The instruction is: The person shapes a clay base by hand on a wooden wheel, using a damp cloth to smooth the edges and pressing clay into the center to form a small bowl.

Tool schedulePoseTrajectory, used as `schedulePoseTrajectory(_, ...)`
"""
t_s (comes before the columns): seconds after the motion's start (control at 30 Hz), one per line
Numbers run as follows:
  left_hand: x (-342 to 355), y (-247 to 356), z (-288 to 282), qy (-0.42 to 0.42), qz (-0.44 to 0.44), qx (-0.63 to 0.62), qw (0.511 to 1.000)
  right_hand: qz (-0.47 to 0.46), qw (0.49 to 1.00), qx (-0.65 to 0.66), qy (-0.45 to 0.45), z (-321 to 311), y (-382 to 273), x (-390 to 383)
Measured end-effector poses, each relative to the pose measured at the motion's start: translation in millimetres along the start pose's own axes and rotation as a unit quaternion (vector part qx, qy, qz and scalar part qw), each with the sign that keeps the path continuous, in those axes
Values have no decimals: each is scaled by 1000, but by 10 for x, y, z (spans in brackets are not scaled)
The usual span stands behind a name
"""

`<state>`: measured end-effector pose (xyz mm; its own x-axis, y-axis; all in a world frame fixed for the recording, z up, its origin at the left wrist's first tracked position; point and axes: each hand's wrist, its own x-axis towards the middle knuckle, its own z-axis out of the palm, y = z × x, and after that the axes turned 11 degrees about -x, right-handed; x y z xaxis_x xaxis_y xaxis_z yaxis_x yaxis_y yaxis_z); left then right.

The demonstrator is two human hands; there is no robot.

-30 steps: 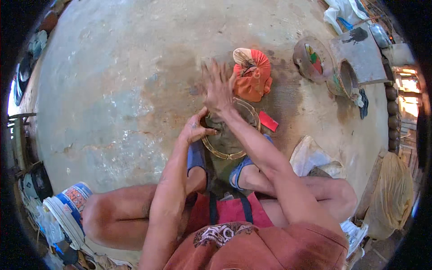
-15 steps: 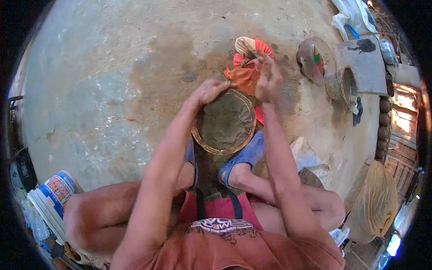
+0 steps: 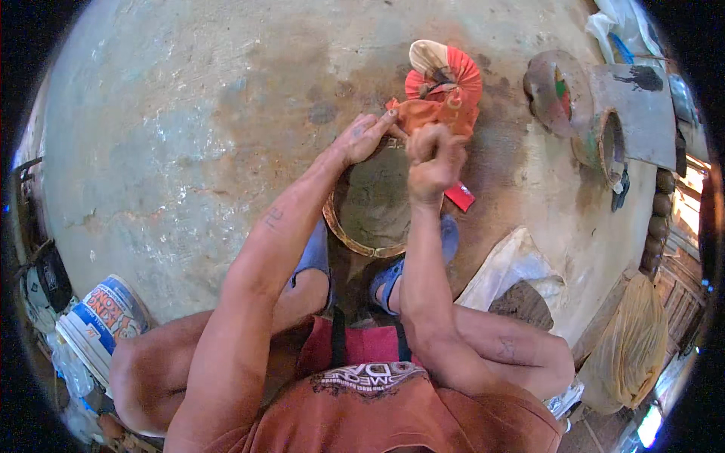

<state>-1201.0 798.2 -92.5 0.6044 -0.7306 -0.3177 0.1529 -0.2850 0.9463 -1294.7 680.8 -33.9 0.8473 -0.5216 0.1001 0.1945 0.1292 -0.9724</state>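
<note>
A round mould (image 3: 349, 240) with a worn, light-brown rim stands on the floor between my feet, filled with smooth grey-brown clay (image 3: 374, 192). At its far left edge my left hand (image 3: 368, 137) grips the rim, fingers held together and thumb apart from them. My right hand (image 3: 436, 157) is closed in a fist over the mould's far right side, slightly blurred, with nothing visible in it. It hides that part of the rim and clay. Just beyond both hands lies a crumpled orange-red cloth item (image 3: 464, 79) with a pale rounded end.
To the right stand an open cylinder (image 3: 587, 147), a round disc-like piece (image 3: 544, 90) and a grey board (image 3: 642, 121) with a black smear. A white sheet (image 3: 502, 264) lies beside a dark clay lump (image 3: 522, 303). A white-and-blue bucket (image 3: 106, 321) is left of my knee.
My right hand has come down from a raised, open-fingered pose into a fist over the mould. The left hand stays at the rim. The view has shifted, so surrounding things appear further right.
</note>
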Motion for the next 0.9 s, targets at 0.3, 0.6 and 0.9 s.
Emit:
schedulePoseTrajectory(0.3, 44, -97, -88, -6, -5, -101, 995, 22, 998, 53, -12, 120, 214, 19)
schedulePoseTrajectory(0.6, 105, -173, 23, -82, -31, -311, 946, 20, 990, -136, -6, 249, 470, -394)
schedulePoseTrajectory(0.9, 142, 47, 29, -60, -16, -117, 991, -123, 934, -327, 72, -418, 269, -246)
